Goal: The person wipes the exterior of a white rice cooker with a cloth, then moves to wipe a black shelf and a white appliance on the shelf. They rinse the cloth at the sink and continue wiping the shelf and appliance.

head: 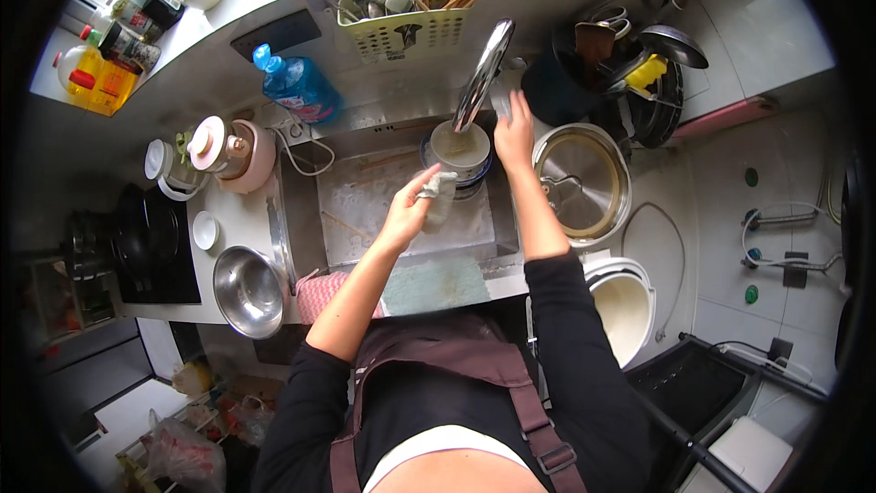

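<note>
My left hand (405,216) grips a pale dishcloth (438,195) over the stainless steel sink (404,209). Just beyond it stands a stack of bowls, the upper white bowl (460,149) holding cloudy liquid beneath the chrome faucet (483,75). At the faucet's right side is my right hand (514,138), fingers extended and slightly blurred, with nothing seen in its grasp. Its fingertips are by the faucet's base; whether they touch a handle is unclear. A chopstick (348,227) lies on the sink floor to the left.
A blue detergent bottle (301,90) and a green utensil basket (410,31) stand behind the sink. Left are a steel bowl (250,291) and a pink appliance (250,157). Right are a round metal lid (582,185), a dark utensil holder (558,79) and a white bucket (623,315).
</note>
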Action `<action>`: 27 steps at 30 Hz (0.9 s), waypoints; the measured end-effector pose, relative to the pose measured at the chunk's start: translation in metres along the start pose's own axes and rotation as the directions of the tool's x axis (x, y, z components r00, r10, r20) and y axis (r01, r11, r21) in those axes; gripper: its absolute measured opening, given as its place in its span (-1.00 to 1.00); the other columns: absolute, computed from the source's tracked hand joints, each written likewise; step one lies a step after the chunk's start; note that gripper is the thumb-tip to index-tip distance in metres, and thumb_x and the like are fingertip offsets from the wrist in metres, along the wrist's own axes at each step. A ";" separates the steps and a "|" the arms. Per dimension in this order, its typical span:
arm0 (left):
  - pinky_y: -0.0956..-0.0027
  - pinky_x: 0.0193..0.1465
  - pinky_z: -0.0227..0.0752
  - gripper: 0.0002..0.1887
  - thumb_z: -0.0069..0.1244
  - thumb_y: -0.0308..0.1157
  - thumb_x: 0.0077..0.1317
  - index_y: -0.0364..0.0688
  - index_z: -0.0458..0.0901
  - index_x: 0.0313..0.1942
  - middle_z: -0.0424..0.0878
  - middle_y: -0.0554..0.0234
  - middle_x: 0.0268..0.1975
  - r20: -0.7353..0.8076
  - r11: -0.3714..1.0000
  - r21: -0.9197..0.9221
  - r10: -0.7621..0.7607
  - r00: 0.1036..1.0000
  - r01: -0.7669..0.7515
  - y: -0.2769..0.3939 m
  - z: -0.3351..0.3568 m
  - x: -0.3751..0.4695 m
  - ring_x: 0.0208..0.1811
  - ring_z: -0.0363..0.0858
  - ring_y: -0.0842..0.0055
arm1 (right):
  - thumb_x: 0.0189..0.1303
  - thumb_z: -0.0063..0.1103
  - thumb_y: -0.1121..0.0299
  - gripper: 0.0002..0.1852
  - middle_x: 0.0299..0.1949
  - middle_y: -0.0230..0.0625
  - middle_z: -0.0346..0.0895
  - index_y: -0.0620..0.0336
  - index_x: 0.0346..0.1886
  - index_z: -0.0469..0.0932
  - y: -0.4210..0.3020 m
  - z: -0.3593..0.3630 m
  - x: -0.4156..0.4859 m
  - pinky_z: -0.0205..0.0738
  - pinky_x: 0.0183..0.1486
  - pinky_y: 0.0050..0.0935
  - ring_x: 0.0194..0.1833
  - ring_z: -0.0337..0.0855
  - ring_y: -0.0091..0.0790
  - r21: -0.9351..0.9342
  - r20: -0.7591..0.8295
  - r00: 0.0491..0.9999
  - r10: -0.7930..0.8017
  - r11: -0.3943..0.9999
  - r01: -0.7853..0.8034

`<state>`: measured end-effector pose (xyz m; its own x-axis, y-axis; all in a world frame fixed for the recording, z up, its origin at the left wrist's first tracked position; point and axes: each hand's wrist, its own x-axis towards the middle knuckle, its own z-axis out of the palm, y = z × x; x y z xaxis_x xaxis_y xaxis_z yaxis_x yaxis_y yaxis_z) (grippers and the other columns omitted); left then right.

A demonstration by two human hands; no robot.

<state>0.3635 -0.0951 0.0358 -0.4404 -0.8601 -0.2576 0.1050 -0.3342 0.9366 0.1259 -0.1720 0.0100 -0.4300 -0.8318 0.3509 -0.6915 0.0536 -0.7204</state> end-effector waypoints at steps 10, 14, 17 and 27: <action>0.48 0.10 0.41 -0.52 -0.08 -0.61 0.20 -0.27 0.46 0.17 0.60 0.28 0.04 0.080 0.914 -0.370 -0.148 0.986 0.167 0.021 0.008 0.054 0.00 0.57 0.57 | 0.24 -0.15 0.46 -0.38 0.52 -0.20 -0.08 0.29 0.42 0.13 0.032 0.037 0.098 -0.10 0.49 -0.19 0.52 -0.12 -0.19 -0.580 0.300 0.954 0.018 0.798 0.167; 0.50 0.02 0.44 -0.68 0.03 -0.46 0.30 -0.22 0.52 0.07 0.64 0.32 -0.06 0.070 0.881 -0.423 -0.200 0.977 0.211 0.009 0.012 0.071 -0.08 0.58 0.61 | 0.22 -0.13 0.50 -0.40 0.49 -0.14 -0.03 0.36 0.38 0.17 0.047 0.042 0.099 -0.05 0.48 -0.25 0.51 -0.07 -0.13 -0.541 0.283 0.957 -0.070 0.812 0.220; 0.48 0.02 0.43 -0.68 0.03 -0.38 0.35 -0.24 0.53 0.08 0.65 0.33 -0.07 0.100 0.893 -0.407 -0.166 0.981 0.193 0.003 0.013 0.080 -0.10 0.58 0.64 | 0.18 -0.10 0.52 -0.39 0.48 -0.11 0.01 0.38 0.37 0.18 0.051 0.043 0.104 -0.01 0.46 -0.25 0.50 -0.05 -0.10 -0.519 0.294 0.951 -0.100 0.818 0.247; 0.47 0.13 0.41 -0.57 0.02 -0.42 0.35 -0.27 0.47 0.21 0.57 0.30 0.16 0.114 0.906 -0.376 -0.164 0.980 0.196 0.001 0.011 0.088 0.05 0.55 0.65 | -0.12 0.27 0.58 -0.13 0.47 -0.13 0.00 0.35 0.38 0.15 0.044 0.032 0.111 -0.01 0.47 -0.33 0.49 -0.04 -0.12 -0.438 0.335 0.940 -0.061 0.873 0.213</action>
<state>0.3148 -0.1669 0.0163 -0.5505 -0.7439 -0.3790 0.3442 -0.6158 0.7087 0.0666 -0.2792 -0.0016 -0.1676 -0.9705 0.1735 -0.9497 0.1117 -0.2925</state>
